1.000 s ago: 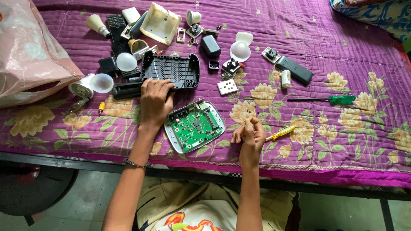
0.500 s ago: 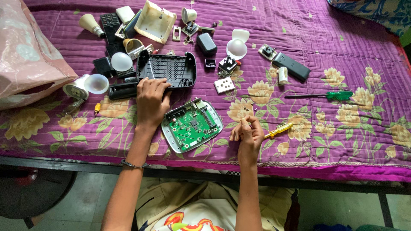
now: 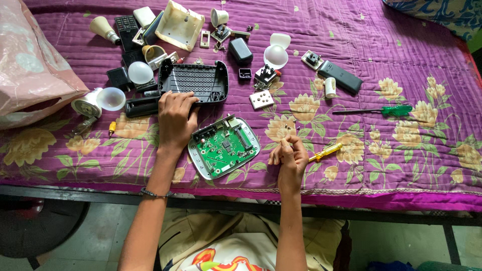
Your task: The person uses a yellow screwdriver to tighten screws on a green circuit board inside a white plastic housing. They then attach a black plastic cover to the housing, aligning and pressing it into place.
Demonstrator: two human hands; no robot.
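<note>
The black vented cover [image 3: 195, 82] lies upside down on the purple quilt [image 3: 411, 55], and the left hand [image 3: 175, 120] rests flat on its near edge, fingers spread, pressing, not gripping. It looks like light, stiff plastic, best taken by the rim. Just beside it sits the grey tray with the green circuit board [image 3: 224, 146], open and fragile-looking; its edges seem the safe hold. The right hand [image 3: 288, 156] is curled around the yellow screwdriver [image 3: 326, 151], fingertips pinched together, perhaps on a screw too small to make out.
</note>
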